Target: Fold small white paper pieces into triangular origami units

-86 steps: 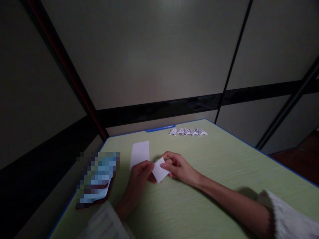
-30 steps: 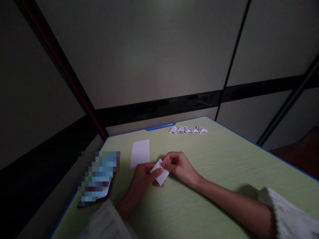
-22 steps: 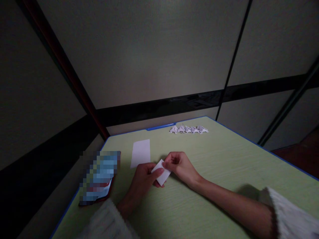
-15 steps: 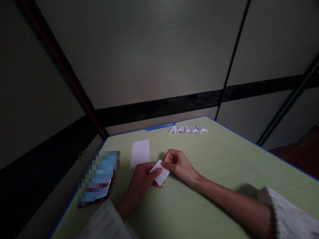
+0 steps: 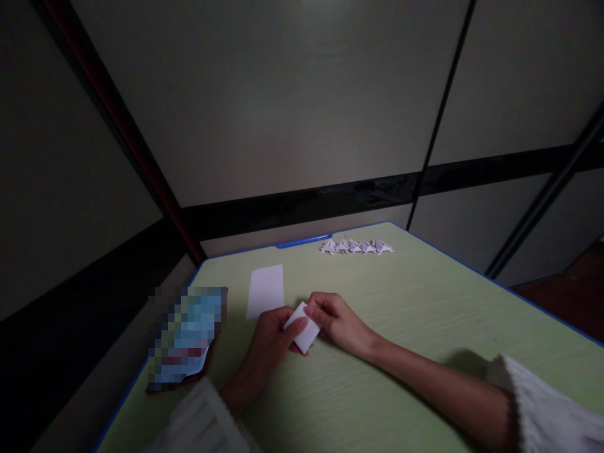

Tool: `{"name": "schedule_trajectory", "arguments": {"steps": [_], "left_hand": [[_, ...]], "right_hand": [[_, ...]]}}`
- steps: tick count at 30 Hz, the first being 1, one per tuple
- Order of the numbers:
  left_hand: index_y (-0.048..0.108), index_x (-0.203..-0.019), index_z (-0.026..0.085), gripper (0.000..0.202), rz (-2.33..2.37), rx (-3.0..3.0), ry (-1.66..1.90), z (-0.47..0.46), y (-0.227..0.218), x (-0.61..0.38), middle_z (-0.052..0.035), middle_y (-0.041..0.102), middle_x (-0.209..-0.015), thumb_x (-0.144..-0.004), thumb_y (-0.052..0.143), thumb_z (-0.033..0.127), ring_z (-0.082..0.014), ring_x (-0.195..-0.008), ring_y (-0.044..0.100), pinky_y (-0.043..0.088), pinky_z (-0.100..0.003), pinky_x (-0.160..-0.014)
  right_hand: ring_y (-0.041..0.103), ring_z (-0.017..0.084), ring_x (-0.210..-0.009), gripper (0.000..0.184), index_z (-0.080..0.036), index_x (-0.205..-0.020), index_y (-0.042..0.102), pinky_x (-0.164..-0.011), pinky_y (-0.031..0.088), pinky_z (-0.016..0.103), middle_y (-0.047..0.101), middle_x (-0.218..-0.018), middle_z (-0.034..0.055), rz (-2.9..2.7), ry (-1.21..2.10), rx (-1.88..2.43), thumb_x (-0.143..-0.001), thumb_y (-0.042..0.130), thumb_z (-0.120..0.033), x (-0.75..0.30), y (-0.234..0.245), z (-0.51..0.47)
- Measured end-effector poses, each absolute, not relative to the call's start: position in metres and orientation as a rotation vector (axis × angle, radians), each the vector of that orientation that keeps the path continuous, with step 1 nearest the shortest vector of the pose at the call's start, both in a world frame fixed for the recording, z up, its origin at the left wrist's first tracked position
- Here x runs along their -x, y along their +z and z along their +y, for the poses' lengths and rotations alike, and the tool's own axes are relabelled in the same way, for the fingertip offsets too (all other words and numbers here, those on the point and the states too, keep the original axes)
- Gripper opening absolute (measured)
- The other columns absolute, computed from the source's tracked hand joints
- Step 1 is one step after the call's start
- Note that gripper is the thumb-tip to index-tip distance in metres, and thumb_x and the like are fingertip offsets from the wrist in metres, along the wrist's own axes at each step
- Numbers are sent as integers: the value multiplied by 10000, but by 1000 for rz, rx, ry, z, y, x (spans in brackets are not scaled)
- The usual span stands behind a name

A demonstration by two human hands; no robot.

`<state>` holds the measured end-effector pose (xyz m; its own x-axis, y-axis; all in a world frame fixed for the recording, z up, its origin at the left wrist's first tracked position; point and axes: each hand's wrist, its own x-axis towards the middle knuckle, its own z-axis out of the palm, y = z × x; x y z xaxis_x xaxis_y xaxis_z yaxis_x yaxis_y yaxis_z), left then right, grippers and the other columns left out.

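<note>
A small folded piece of white paper [image 5: 306, 336] is held between both hands above the table, turned so that a corner points up. My left hand [image 5: 272, 333] grips its left side, thumb flat on top and fingers underneath. My right hand [image 5: 338, 321] pinches the upper right edge between thumb and curled fingers. Part of the paper's right side is hidden by the right fingers. Just beyond the left hand, a flat sheet of white paper [image 5: 265, 289] lies on the table.
Several folded white paper figures [image 5: 355, 246] stand in a row near the far edge of the pale green table [image 5: 425, 296]. At left lies a tablet or phone [image 5: 189, 340] with a blurred screen. A blue strip [image 5: 304, 241] lines the far edge, before grey panels [image 5: 292, 100].
My right hand has shifted slightly down and its fingers have curled in closer against the paper. The left hand and the folded paper have barely moved.
</note>
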<state>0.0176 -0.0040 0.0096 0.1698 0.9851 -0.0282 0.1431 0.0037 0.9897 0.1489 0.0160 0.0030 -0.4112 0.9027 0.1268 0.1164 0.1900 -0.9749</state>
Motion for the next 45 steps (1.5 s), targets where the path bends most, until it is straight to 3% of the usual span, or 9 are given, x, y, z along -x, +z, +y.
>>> {"name": "schedule_trajectory", "arguments": {"steps": [4, 9, 14, 20, 31, 45], "left_hand": [[553, -553, 120, 220, 1194, -1355, 1076, -3, 11, -17, 13, 548, -416, -635, 554, 324, -92, -384, 475, 359, -185, -384], [599, -768, 140, 203, 1079, -1265, 1220, -3, 12, -12, -20, 617, -647, -679, 511, 300, -117, -531, 540, 392, -182, -401], [610, -828, 134, 224, 1046, -1291, 1158, -4, 13, -11, -14, 603, -563, -666, 524, 262, -120, -498, 553, 379, -179, -393], [606, -885, 132, 282, 1064, -1372, 1126, -4, 8, -12, -15, 612, -596, -625, 555, 228, -122, -501, 559, 391, -188, -398], [637, -555, 155, 56, 1200, -1548, 1204, -4, 6, -14, 4, 567, -577, -586, 603, 185, -79, -470, 486, 383, -158, -379], [555, -538, 129, 99, 1219, -1379, 1252, -3, 8, -13, 10, 544, -618, -583, 607, 200, -95, -539, 503, 410, -160, -401]], "right_hand": [[325, 57, -418, 237, -156, -589, 388, -403, 223, 186, 378, -470, -53, -1532, 1457, 855, -706, 457, -350, -149, 1, 21], [323, 51, -414, 285, -155, -565, 390, -410, 214, 189, 369, -467, -58, -1400, 1561, 799, -651, 519, -394, -155, -1, 29], [334, 49, -416, 280, -147, -554, 397, -424, 213, 193, 381, -462, -57, -1385, 1597, 787, -633, 542, -373, -159, 1, 31], [374, 60, -419, 270, -147, -591, 415, -417, 241, 193, 436, -486, -41, -1381, 1631, 802, -634, 534, -385, -158, 2, 29], [320, 35, -418, 363, -117, -580, 473, -407, 211, 183, 425, -486, -50, -1483, 1552, 911, -597, 567, -468, -156, 6, 24], [337, 51, -409, 294, -122, -556, 472, -402, 229, 189, 413, -447, -44, -1684, 1487, 932, -618, 549, -399, -154, 5, 23]]}}
